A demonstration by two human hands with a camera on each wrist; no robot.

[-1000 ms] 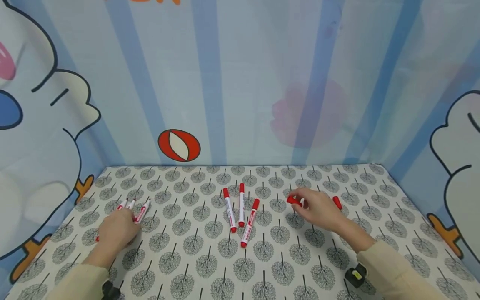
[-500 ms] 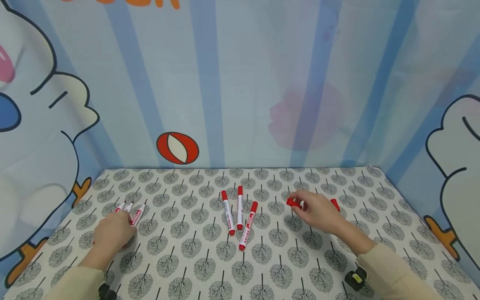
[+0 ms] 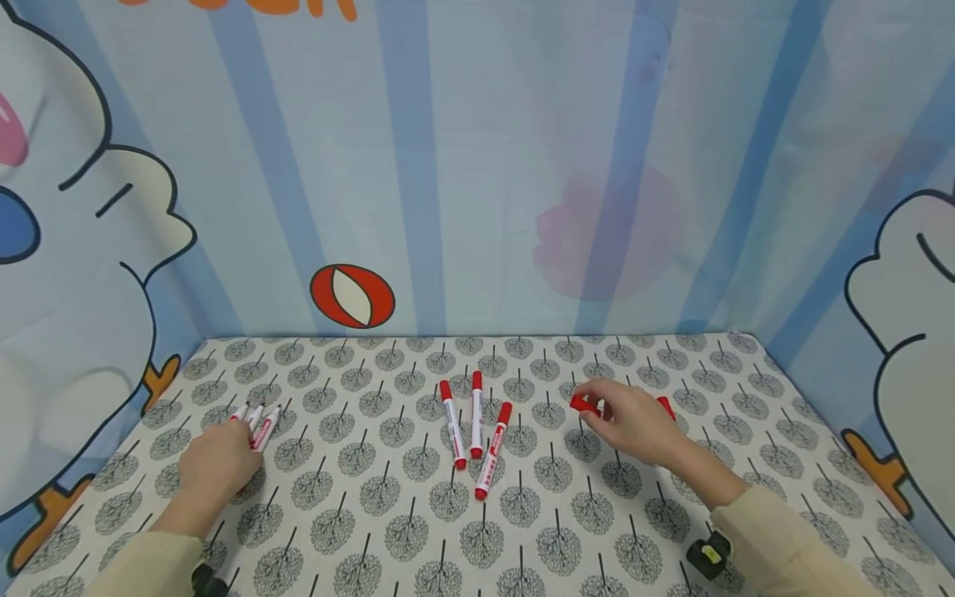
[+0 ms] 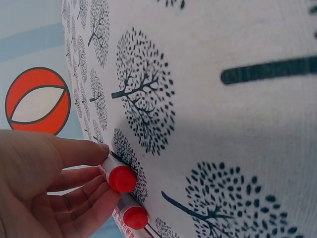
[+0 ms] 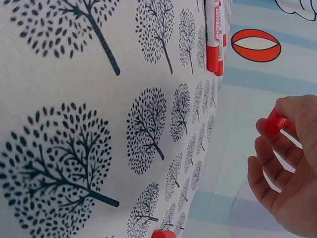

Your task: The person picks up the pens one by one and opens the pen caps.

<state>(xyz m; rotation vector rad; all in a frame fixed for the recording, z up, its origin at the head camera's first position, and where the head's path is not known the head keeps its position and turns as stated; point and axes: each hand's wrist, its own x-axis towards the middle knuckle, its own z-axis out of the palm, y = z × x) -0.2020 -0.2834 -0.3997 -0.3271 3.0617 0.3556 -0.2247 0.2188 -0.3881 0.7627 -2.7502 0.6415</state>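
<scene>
At the left of the table my left hand (image 3: 220, 460) holds an uncapped whiteboard marker (image 3: 266, 428) between thumb and fingers, its bare tip pointing away. In the left wrist view the marker's red rear end (image 4: 123, 179) shows by the fingertips, next to another marker (image 4: 134, 217). Other uncapped markers (image 3: 254, 414) lie close beside it, partly hidden by the hand. On the right, my right hand (image 3: 630, 421) pinches a red marker cap (image 3: 584, 404) above the cloth; in the right wrist view the cap (image 5: 274, 124) sits between thumb and index finger, the remaining fingers loosely bent.
Three capped red-and-white markers (image 3: 477, 414) lie mid-table. Behind the right hand is another red cap (image 3: 666, 407). The table wears a tree-print cloth (image 3: 358, 531), and a printed curtain (image 3: 492, 166) rises at its back edge.
My left hand has shifted slightly left with its marker, closing the gap to the markers beside it. My right hand stays in place with the cap. The head view has tilted slightly.
</scene>
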